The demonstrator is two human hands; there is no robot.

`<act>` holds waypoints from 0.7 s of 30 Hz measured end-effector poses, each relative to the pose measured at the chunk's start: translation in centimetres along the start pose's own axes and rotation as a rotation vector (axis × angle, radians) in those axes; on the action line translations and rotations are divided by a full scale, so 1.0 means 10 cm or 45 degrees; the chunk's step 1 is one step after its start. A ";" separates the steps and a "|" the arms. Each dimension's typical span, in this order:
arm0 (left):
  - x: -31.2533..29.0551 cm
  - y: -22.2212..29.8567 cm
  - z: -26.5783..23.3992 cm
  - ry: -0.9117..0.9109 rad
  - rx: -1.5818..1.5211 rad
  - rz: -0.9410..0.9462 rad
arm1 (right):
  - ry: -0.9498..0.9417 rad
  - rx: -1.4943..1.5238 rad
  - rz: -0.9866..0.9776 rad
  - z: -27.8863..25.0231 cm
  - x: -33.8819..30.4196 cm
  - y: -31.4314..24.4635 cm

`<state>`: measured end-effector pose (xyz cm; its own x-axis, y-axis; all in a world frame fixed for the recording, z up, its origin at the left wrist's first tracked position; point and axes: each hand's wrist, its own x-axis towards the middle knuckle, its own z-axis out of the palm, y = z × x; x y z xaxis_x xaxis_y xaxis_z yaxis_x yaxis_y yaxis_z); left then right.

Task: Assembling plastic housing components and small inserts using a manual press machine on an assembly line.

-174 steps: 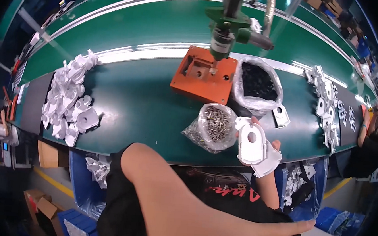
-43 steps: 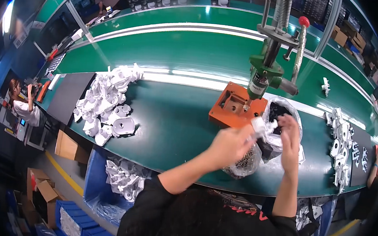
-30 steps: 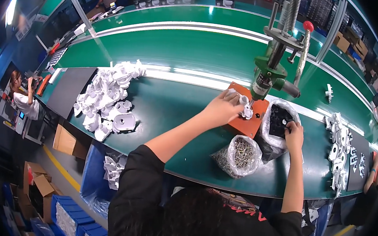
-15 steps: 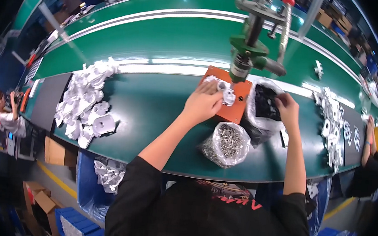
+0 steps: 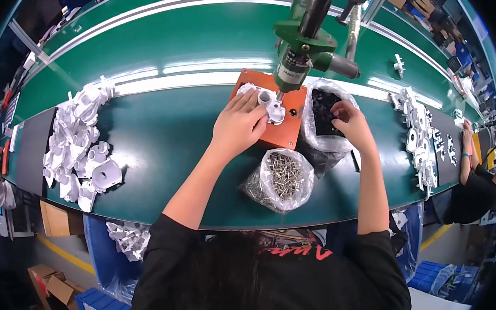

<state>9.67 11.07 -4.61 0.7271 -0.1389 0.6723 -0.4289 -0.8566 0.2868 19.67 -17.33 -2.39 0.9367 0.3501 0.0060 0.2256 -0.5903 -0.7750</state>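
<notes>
My left hand [image 5: 237, 124] lies over a white plastic part [image 5: 276, 112] on an orange plate [image 5: 276, 136], fingers along its left side and thumb near its round opening. Above the part stands the green press head [image 5: 294, 59], its metal tip close over the part's right end. My right hand [image 5: 352, 127] is at the mouth of a clear bag [image 5: 326, 142] of small black pieces [image 5: 322, 109]. Its fingers are bent together; what they hold is too small to make out. An open bag of metal screws or pins [image 5: 284, 176] stands nearer me.
White plastic parts [image 5: 77, 141] are heaped on the left of the green table [image 5: 161, 148]; more white parts [image 5: 416, 130] lie at the right. Blue bins [image 5: 94, 248] stand below the front edge. Another person's arm [image 5: 467, 152] reaches in at far right.
The whole view has shifted, so the bench things sit further left in it. My left hand stays on the white part. My right hand stays at the black pieces, its fingers now more bent.
</notes>
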 end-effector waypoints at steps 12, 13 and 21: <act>-0.03 -0.02 0.00 0.011 0.042 -0.002 | -0.023 0.535 -0.273 0.59 0.02 -0.65; -0.02 -0.01 0.00 0.008 0.036 -0.003 | -0.025 0.643 -0.246 0.71 0.03 -0.70; -0.03 -0.02 0.02 0.004 0.041 -0.008 | 0.257 0.147 -0.689 1.01 0.13 -0.58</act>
<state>9.70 11.16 -5.01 0.7280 -0.1318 0.6728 -0.4068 -0.8730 0.2692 16.92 -6.13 -4.29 0.7314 0.4274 0.5314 0.6658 -0.2790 -0.6920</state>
